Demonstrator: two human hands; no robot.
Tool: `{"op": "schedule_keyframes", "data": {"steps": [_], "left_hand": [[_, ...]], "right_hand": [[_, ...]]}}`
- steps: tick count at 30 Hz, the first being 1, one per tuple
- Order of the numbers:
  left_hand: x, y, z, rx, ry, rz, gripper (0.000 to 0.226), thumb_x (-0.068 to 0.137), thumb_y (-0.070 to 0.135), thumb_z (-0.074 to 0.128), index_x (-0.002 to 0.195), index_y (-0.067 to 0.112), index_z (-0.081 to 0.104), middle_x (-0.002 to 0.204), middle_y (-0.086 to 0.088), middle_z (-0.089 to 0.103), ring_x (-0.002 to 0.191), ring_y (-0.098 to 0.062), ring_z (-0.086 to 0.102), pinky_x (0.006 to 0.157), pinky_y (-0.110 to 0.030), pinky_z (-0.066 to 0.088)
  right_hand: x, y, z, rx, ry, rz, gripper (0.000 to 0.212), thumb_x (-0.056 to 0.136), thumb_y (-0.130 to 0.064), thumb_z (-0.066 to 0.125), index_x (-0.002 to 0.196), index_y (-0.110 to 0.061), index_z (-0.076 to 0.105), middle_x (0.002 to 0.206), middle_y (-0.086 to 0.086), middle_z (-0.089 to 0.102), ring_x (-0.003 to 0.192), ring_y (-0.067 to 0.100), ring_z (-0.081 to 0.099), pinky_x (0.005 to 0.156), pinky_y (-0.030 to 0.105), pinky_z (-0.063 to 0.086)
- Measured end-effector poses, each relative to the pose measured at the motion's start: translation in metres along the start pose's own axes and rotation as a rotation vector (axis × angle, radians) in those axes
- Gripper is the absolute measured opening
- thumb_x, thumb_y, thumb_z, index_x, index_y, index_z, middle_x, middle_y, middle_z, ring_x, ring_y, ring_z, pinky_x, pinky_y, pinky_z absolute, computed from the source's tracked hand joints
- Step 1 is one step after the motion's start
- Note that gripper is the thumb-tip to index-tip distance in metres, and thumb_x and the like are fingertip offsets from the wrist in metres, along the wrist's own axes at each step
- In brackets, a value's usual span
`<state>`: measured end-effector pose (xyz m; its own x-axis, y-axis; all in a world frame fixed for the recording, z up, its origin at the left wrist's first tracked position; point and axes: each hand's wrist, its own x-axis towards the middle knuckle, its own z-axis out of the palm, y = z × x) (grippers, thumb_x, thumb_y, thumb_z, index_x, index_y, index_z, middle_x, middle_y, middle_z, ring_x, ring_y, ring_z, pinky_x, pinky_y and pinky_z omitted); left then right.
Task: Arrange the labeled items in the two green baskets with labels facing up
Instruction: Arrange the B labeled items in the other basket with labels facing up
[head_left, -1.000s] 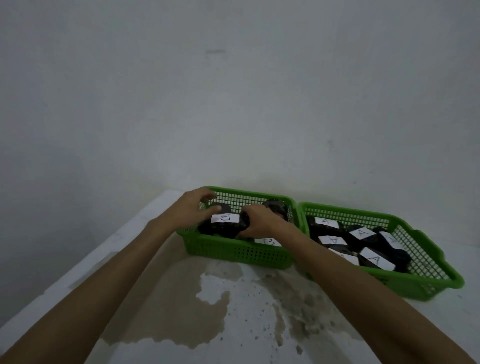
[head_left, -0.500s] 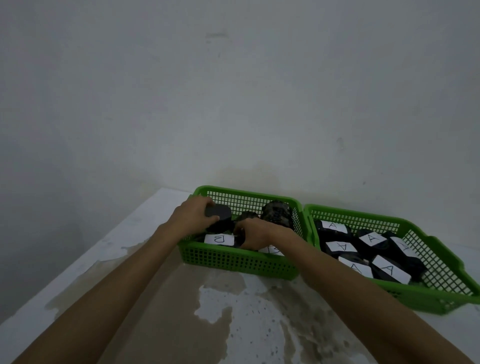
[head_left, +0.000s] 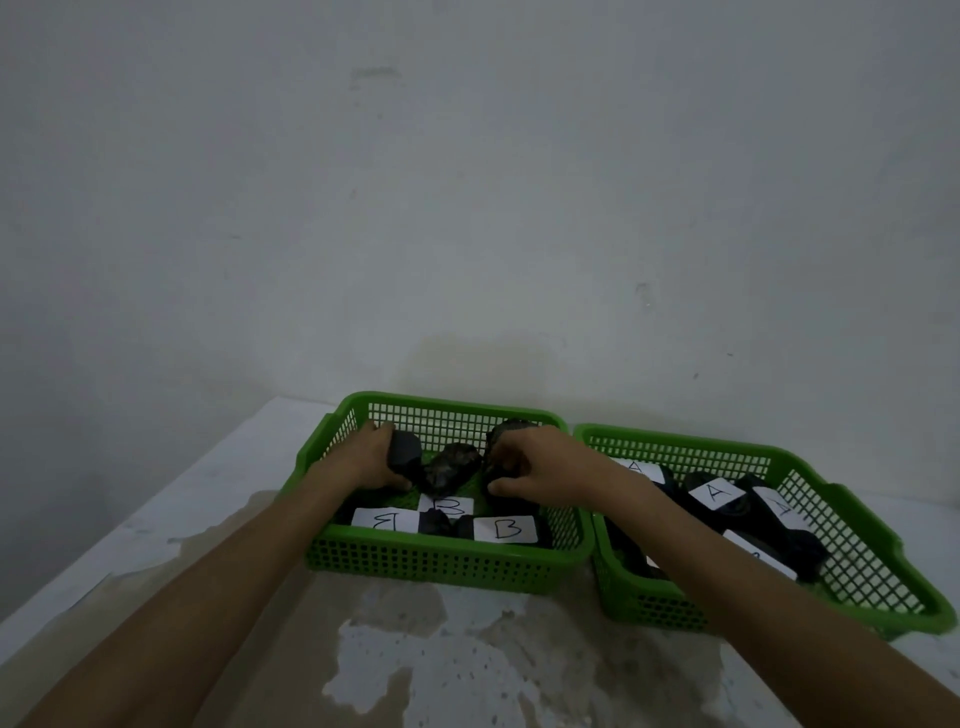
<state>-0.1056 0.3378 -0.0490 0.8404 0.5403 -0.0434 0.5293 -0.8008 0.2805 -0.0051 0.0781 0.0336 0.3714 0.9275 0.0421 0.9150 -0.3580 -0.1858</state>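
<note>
Labeled items in the left basket (head_left: 447, 564) are the current work. Nearest the viewer, along that basket's front wall, three white labels face up: one B label at front left (head_left: 385, 520), one B label at front right (head_left: 505, 529), and a third B label (head_left: 448, 505) just behind and between them. These appear already set.

Behind them lie three dark lumps with no label showing. The left hand (head_left: 370, 460) has its fingers wrapped around the left lump (head_left: 406, 453), thumb low at the near side, fingers over the far side by the basket's left wall. The right hand (head_left: 535, 465) has its fingers curled shut on the right lump (head_left: 511, 434), which sits against the rear right corner. The middle lump (head_left: 451, 467) lies free between both hands, its long axis tilted from near-left to far-right, touching or nearly touching the left lump.

Judgement: each held lump must be rolled until its label turns upward. Whether the labels sit underneath cannot be told. Each hand is already on its own lump; the middle lump is about equally near to both.

Obstructions: the middle lump crowds both turns, and the rear mesh wall limits rotation on the far side.

To the right, touching the left basket, the right basket (head_left: 727, 608) holds dark items with A labels (head_left: 716, 492) up. The right forearm crosses its near left corner. Both baskets rest on the stained counter (head_left: 467, 665).
</note>
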Motion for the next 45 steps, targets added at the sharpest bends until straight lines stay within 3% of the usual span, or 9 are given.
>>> {"op": "schedule_keyframes", "data": {"steps": [7, 16, 21, 27, 30, 33, 35, 39, 45], "left_hand": [[-0.015, 0.009, -0.029, -0.139, 0.078, 0.078, 0.076, 0.064, 0.042, 0.088, 0.125, 0.011, 0.055, 0.123, -0.01, 0.062, 0.105, -0.026, 0.06, 0.086, -0.035, 0.053], [-0.09, 0.059, -0.108, -0.491, 0.017, 0.308, 0.076, 0.076, 0.035, 0.082, 0.142, 0.024, 0.047, 0.129, 0.002, 0.056, 0.102, -0.008, 0.064, 0.079, -0.018, 0.051], [-0.126, 0.082, -0.127, -0.585, -0.089, 0.404, 0.045, 0.078, 0.036, 0.079, 0.121, 0.031, 0.064, 0.113, 0.009, 0.07, 0.102, -0.008, 0.066, 0.095, -0.032, 0.052], [-0.149, 0.093, -0.126, -0.596, -0.164, 0.461, 0.034, 0.079, 0.037, 0.07, 0.11, 0.024, 0.072, 0.105, -0.001, 0.073, 0.098, -0.015, 0.068, 0.092, -0.036, 0.053], [-0.153, 0.094, -0.122, -0.619, -0.099, 0.441, 0.063, 0.07, 0.063, 0.072, 0.121, 0.027, 0.066, 0.116, 0.003, 0.07, 0.105, -0.013, 0.067, 0.094, -0.036, 0.053], [-0.157, 0.092, -0.112, -0.424, 0.185, 0.437, 0.104, 0.059, 0.083, 0.066, 0.146, 0.034, 0.039, 0.143, 0.006, 0.05, 0.123, -0.012, 0.054, 0.097, -0.035, 0.05], [-0.158, 0.089, -0.104, -0.106, 0.386, 0.508, 0.112, 0.062, 0.082, 0.066, 0.153, 0.038, 0.018, 0.155, 0.008, 0.033, 0.134, -0.014, 0.044, 0.101, -0.039, 0.047], [-0.157, 0.09, -0.091, 0.209, 0.59, 0.65, 0.116, 0.069, 0.06, 0.075, 0.157, 0.03, 0.005, 0.162, 0.0, 0.021, 0.136, -0.024, 0.04, 0.098, -0.041, 0.05], [-0.155, 0.101, -0.073, -0.134, 0.585, 0.61, 0.116, 0.064, 0.06, 0.081, 0.154, 0.02, 0.02, 0.146, -0.003, 0.046, 0.125, -0.02, 0.049, 0.096, -0.037, 0.051]], "right_hand": [[-0.02, 0.008, -0.001, -0.071, 0.049, 0.02, 0.045, 0.091, -0.046, 0.065, 0.124, -0.015, 0.06, 0.115, 0.003, 0.066, 0.096, 0.019, 0.062, 0.079, 0.038, 0.056], [-0.036, -0.018, -0.014, -0.181, 0.332, -0.032, 0.066, 0.091, -0.039, 0.066, 0.146, -0.018, 0.037, 0.139, 0.005, 0.048, 0.122, 0.026, 0.053, 0.088, 0.04, 0.053], [-0.051, -0.035, -0.027, -0.141, 0.477, -0.146, 0.086, 0.087, -0.042, 0.071, 0.155, -0.02, 0.022, 0.151, 0.001, 0.037, 0.13, 0.023, 0.044, 0.086, 0.038, 0.054], [-0.069, -0.043, -0.032, -0.015, 0.454, -0.219, 0.064, 0.088, -0.033, 0.072, 0.143, -0.019, 0.041, 0.138, 0.003, 0.056, 0.119, 0.025, 0.057, 0.091, 0.043, 0.052], [-0.072, -0.043, -0.037, 0.137, 0.414, -0.19, 0.057, 0.083, -0.028, 0.078, 0.131, -0.014, 0.051, 0.124, 0.006, 0.065, 0.106, 0.026, 0.064, 0.087, 0.044, 0.054], [-0.072, -0.038, -0.047, 0.281, 0.387, -0.093, 0.059, 0.082, -0.028, 0.08, 0.133, -0.012, 0.053, 0.122, 0.008, 0.066, 0.1, 0.022, 0.066, 0.084, 0.034, 0.057], [-0.072, -0.035, -0.055, 0.365, 0.346, -0.031, 0.06, 0.084, -0.029, 0.079, 0.135, -0.012, 0.052, 0.123, 0.008, 0.066, 0.096, 0.018, 0.067, 0.079, 0.023, 0.054], [-0.072, -0.03, -0.064, 0.523, 0.26, 0.042, 0.061, 0.084, -0.034, 0.078, 0.134, -0.016, 0.05, 0.119, 0.006, 0.069, 0.096, 0.017, 0.07, 0.083, 0.036, 0.059], [-0.074, -0.025, -0.068, 0.976, 0.111, 0.142, 0.049, 0.091, -0.032, 0.071, 0.132, -0.013, 0.053, 0.111, 0.015, 0.073, 0.093, 0.027, 0.074, 0.089, 0.045, 0.059]]}}
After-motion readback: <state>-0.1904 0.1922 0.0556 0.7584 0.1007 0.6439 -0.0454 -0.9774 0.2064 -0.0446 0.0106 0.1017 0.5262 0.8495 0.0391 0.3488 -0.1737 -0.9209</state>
